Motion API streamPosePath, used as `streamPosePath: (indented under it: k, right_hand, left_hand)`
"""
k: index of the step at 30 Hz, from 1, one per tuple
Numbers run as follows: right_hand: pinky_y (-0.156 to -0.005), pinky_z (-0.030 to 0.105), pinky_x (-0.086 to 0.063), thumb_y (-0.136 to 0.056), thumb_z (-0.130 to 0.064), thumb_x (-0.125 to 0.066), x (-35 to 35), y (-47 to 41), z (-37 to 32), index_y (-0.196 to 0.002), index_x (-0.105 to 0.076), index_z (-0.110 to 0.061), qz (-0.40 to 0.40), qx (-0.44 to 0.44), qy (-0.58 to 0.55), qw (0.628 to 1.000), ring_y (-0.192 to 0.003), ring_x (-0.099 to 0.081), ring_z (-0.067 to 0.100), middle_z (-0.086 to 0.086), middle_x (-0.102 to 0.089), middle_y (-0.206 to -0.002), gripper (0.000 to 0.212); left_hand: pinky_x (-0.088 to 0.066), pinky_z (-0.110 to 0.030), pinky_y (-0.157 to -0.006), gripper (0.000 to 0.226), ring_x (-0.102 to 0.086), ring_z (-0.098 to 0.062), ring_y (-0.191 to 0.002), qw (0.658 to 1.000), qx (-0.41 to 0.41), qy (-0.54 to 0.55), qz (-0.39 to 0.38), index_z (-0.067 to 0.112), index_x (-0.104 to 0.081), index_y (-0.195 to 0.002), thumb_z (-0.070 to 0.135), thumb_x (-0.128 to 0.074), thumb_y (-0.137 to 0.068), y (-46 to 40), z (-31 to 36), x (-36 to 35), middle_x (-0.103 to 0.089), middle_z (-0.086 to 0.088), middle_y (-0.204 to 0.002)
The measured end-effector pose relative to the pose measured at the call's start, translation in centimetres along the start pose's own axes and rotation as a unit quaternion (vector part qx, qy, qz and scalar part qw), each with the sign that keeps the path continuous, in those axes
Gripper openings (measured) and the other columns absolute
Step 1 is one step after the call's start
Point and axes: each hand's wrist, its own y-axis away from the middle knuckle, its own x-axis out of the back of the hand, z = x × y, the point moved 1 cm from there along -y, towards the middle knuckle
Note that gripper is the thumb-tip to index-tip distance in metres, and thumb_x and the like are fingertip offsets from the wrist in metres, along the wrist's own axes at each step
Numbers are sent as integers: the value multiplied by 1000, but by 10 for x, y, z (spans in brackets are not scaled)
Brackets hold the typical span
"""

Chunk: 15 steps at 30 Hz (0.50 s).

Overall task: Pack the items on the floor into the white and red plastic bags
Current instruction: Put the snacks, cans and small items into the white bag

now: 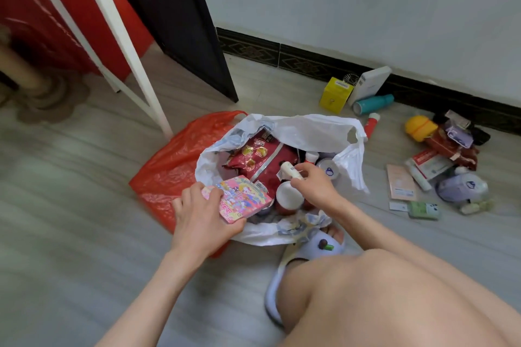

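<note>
On a grey wood-grain floor [84,177], a person crouches over an open white plastic bag [310,128] that lies partly on top of a flattened red plastic bag [174,166]; the left hand [203,214] grips a flat pink cartoon-printed box [239,203] at the bag's near edge, fingers curled over its end and thumb beneath; the right hand [315,186] pinches a small pale tube [290,171] between thumb and fingertips, just above the contents. Inside the white bag sit a crinkled, glossy maroon snack packet [262,160], a round red jar with a white lid [289,197] and a lidded tub [328,170]; the bag looks nearly full.

Risks, as a judgement: the thin, floppy film has no stiff rim, so its mouth could fold shut or sag and let things slide out; the box's hard corners could puncture or stretch the film if pushed in; the smooth, rounded tube could roll off the slippery packet; overfilling may strain the handles, while the red bag seems empty.

Still unpacked to the right: a yellow carton [335,94], a teal cylindrical bottle [373,104], a red and white tube [371,124], and a loose pile of packets [439,160], mixed in shape, near the wall.
</note>
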Motion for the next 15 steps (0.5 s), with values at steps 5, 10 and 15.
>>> streamPosePath:
  k: [5, 10, 15]
  right_hand:
    - [-83, 35, -47, -82, -11, -58, -5, 2, 6, -120, -55, -10, 1, -4, -36, 999, -97, -59, 25, 12, -62, -115, 38]
    - [-80, 35, -48, -82, -13, -61, -10, 6, 10, -114, -58, -9, 8, -21, -68, 997, -96, -62, 27, 8, -61, -114, 32]
    - [-58, 26, -44, -82, -6, -58, -8, 8, 4, -102, -63, -12, -8, -21, -134, 991, -76, -57, 19, 5, -64, -108, 21]
  left_hand:
    - [-40, -42, -74, 72, -49, -37, -86, 998, 52, -19, -14, 15, -66, -92, 67, -43, -48, 9, 5, 1, -53, -18, -91]
    - [-33, -41, -86, 71, -41, -34, -100, 998, 51, -25, -24, 13, -63, -105, 65, -54, -58, 10, 8, 8, -49, -18, -105]
    - [-27, -36, -93, 70, -34, -30, -109, 994, 22, -38, -97, 14, -56, -109, 69, -58, -66, -8, 17, -7, -42, -13, -115]
